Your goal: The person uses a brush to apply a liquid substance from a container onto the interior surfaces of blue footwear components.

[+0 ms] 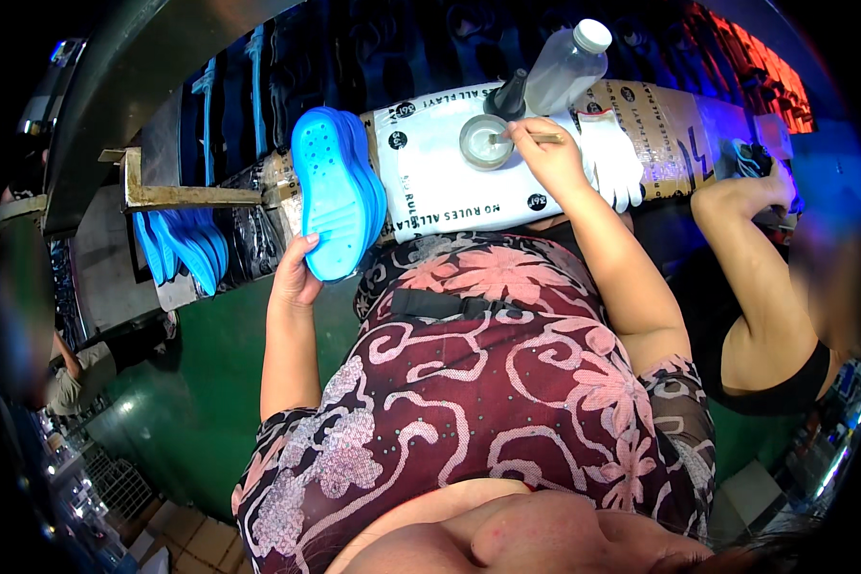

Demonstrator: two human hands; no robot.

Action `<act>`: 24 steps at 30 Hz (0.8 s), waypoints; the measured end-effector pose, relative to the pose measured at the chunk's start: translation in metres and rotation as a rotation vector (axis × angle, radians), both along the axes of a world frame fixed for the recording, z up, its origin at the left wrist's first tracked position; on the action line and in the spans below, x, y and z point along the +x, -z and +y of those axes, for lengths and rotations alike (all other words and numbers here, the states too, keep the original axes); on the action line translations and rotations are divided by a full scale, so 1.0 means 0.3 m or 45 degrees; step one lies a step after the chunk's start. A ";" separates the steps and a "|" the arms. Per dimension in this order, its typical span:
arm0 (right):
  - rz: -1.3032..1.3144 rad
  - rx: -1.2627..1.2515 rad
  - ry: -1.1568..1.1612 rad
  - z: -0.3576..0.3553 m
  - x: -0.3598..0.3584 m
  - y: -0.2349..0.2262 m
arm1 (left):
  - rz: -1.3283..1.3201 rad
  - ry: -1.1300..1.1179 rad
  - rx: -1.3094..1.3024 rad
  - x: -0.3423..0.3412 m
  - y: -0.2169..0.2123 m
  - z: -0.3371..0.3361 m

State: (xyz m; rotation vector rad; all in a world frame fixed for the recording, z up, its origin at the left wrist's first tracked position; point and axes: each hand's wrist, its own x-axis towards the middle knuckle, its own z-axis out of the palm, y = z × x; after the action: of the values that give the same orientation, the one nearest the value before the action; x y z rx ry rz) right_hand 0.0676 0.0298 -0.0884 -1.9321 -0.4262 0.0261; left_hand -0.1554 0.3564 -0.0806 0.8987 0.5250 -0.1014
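Observation:
At the heel end, my left hand (299, 271) is closed on a bright blue shoe sole (327, 196). More blue layers show behind its right edge, so it looks like a stack, but I cannot tell whether the hand grips them all. My right hand (553, 161) pinches a thin brush-like stick (547, 138), whose tip reaches into a small round clear cup (471, 158); the tip's shape is unclear. The cup stands on a white printed plastic sheet (421, 182). Just behind the cup is a dark bottle with a pointed nozzle (510, 98).
A large clear bottle with a white cap (564, 75) stands behind. White gloves (610, 158) lie right of my right hand. More blue soles (184, 251) sit at left, below a metal bracket (191, 196). At right, a co-worker's bent arm (761, 258) reaches to the bench.

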 end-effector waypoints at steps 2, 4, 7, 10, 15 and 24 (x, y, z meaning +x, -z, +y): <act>0.063 0.067 0.016 -0.010 -0.003 -0.004 | -0.037 -0.004 0.044 0.012 -0.026 -0.028; 0.159 0.089 0.057 -0.014 -0.019 -0.048 | -0.089 0.038 0.093 0.025 -0.071 -0.060; 0.323 0.320 0.094 -0.036 -0.055 -0.124 | -0.192 -0.043 0.369 0.084 -0.165 -0.203; 0.348 0.460 0.072 -0.056 -0.094 -0.193 | -0.298 -0.055 0.686 0.146 -0.174 -0.277; 0.257 0.397 -0.200 -0.033 -0.231 -0.337 | -0.468 -0.115 0.828 0.227 -0.168 -0.359; -0.432 0.042 -0.365 0.011 -0.275 -0.369 | -0.568 -0.132 1.125 0.235 -0.201 -0.426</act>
State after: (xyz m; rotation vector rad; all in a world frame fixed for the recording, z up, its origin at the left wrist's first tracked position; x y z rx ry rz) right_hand -0.0150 0.0332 0.0223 -1.8322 -0.9222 -0.1238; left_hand -0.0849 0.2285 -0.0202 1.6962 0.1756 0.4534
